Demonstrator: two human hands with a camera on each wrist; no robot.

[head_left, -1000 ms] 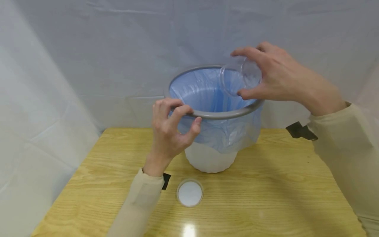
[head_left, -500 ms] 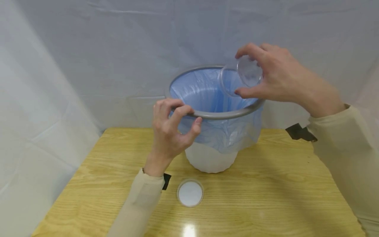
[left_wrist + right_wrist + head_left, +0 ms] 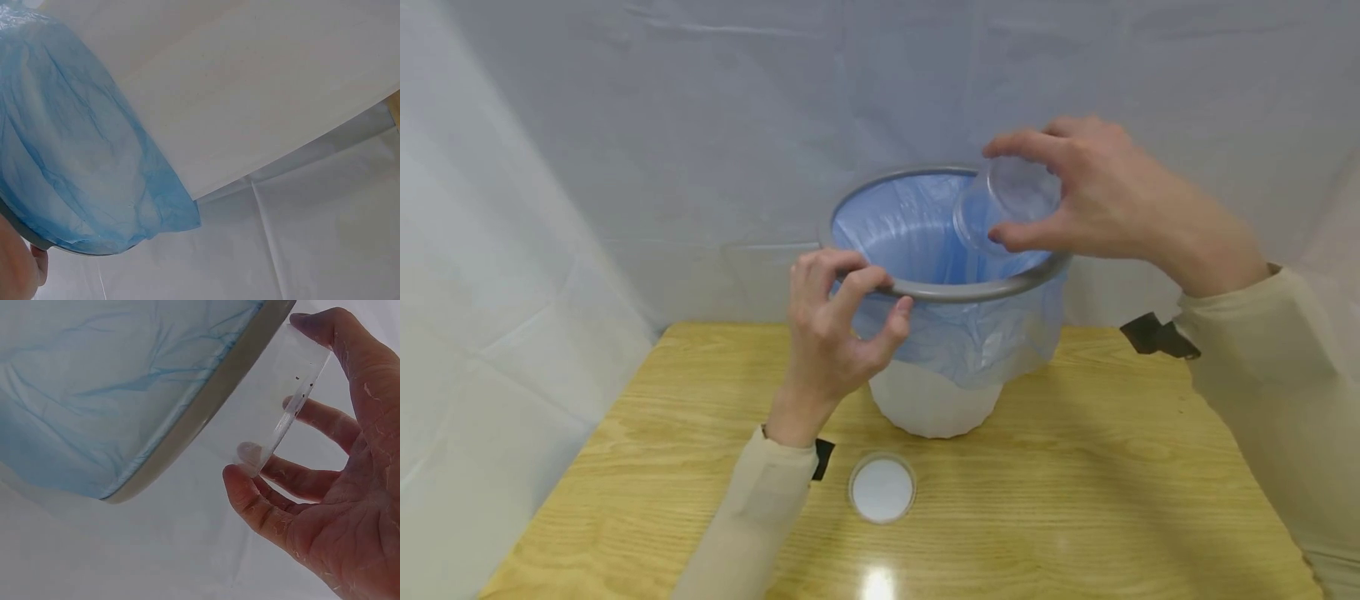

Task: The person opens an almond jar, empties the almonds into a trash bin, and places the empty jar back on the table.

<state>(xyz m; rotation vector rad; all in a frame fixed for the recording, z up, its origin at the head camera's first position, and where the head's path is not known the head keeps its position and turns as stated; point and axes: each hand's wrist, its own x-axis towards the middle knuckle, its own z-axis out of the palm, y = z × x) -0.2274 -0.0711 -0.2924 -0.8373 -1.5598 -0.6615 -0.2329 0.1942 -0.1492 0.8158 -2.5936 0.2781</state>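
A white trash bin [image 3: 936, 404] lined with a blue plastic bag [image 3: 977, 337] stands upright on the table. My left hand [image 3: 831, 329] holds its grey rim [image 3: 970, 292] at the near left, fingers hooked over the edge and thumb at the outside. In my right hand [image 3: 1101, 192] is a clear plastic cup [image 3: 1018, 187], gripped between thumb and fingers. The cup lies tipped on its side over the right part of the bin's mouth, open end toward the bin. In the right wrist view a few dark specks dot the cup [image 3: 281, 394].
In front of the bin, a small round container [image 3: 882, 490] with a white top or white contents sits on the wooden table [image 3: 1075, 517]. White sheeting [image 3: 737, 125] hangs behind and at the left. Black straps [image 3: 1157, 335] show at both sleeves.
My right hand has turned the cup slightly and lowered a little, its fingers shifting around the cup's side. The left hand and the bin have stayed in place.
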